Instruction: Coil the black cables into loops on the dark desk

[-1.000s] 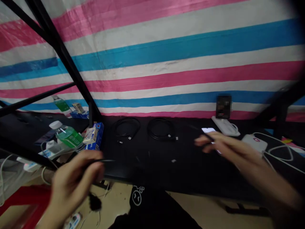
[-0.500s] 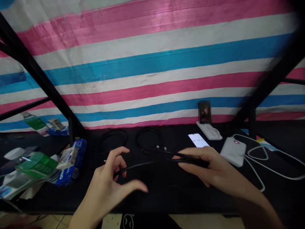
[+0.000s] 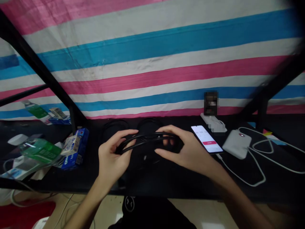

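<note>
Holding: a black cable (image 3: 143,140), folded into several strands, spans between both hands above the black table (image 3: 166,178).
Left hand (image 3: 113,156): fingers curled round the cable's left end.
Right hand (image 3: 188,151): closed on its right end, near the lit phone (image 3: 206,142).

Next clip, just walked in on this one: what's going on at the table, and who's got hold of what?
A person holds a black cable in both bare hands above a black table. The left hand grips one end of the bundle and the right hand the other, with several strands running between them. Two coiled cables lie behind the hands. On the right are a lit phone and a white power bank with a white lead; on the left, a green bottle and a blue carton.
</note>
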A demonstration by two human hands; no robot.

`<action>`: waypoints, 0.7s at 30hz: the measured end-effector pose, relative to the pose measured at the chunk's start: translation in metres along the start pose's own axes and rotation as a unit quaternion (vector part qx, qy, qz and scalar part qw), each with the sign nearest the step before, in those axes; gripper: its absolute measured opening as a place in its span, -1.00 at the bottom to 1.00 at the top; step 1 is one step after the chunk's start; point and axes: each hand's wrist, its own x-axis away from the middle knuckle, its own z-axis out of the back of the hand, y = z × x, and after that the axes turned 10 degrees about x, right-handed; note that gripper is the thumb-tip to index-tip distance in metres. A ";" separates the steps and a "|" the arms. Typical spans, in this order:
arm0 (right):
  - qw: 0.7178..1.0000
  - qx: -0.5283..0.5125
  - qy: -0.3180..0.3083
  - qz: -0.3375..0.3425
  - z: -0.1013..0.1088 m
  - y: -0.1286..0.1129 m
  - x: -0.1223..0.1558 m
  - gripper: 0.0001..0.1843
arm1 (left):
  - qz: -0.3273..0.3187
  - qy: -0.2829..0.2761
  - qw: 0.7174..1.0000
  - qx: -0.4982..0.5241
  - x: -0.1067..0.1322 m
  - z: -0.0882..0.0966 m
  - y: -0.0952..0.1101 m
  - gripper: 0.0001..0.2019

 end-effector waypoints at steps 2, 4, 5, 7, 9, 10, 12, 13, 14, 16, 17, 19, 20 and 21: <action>0.997 0.004 0.082 0.009 -0.018 0.010 -0.006 -0.60 | 0.046 0.013 0.997 0.068 0.000 -0.005 0.004 -0.82; 0.993 -0.039 0.112 -0.005 -0.032 0.017 -0.011 -0.55 | 0.052 0.013 0.995 0.089 0.002 -0.007 0.005 -0.82; 0.990 -0.058 0.125 -0.015 -0.036 0.019 -0.014 -0.51 | 0.048 0.008 0.995 0.091 0.003 -0.006 0.005 -0.81; 0.985 -0.066 0.158 -0.018 -0.038 0.019 -0.018 -0.43 | 0.043 -0.011 0.994 0.096 0.003 -0.002 0.004 -0.81; 0.986 -0.052 0.157 -0.008 -0.034 0.015 -0.020 -0.51 | 0.048 -0.023 0.993 0.109 0.002 0.004 0.001 -0.81; 0.989 -0.057 0.133 -0.010 -0.032 0.012 -0.020 -0.65 | 0.048 -0.016 0.992 0.114 0.000 0.007 -0.001 -0.82; 0.993 -0.101 0.056 -0.037 -0.029 0.005 -0.018 -0.82 | 0.040 0.019 0.993 0.111 -0.003 0.011 -0.005 -0.84; 0.990 -0.127 0.023 -0.052 -0.029 0.002 -0.016 -0.70 | 0.032 0.032 0.994 0.098 -0.005 0.012 -0.006 -0.84; 0.987 -0.146 0.000 -0.061 -0.030 -0.001 -0.014 -0.60 | 0.021 0.031 0.996 0.076 -0.005 0.011 -0.007 -0.83; 0.987 -0.147 -0.022 -0.058 -0.032 -0.009 -0.008 -0.52 | -0.001 -0.016 1.000 0.011 -0.002 0.007 -0.004 -0.75; 0.990 -0.127 -0.027 -0.048 -0.032 -0.014 -0.006 -0.52 | -0.017 -0.055 0.998 -0.025 0.000 0.005 -0.001 -0.72; 0.997 -0.073 -0.028 -0.019 -0.028 -0.024 -0.001 -0.57 | -0.062 -0.117 0.988 -0.080 0.006 0.000 0.008 -0.72; 0.998 -0.050 -0.026 -0.006 -0.024 -0.028 0.002 -0.58 | -0.076 -0.135 0.983 -0.095 0.008 -0.001 0.014 -0.78; 0.999 -0.038 -0.026 0.002 -0.020 -0.031 0.004 -0.59 | -0.078 -0.145 0.981 -0.101 0.009 -0.002 0.019 -0.89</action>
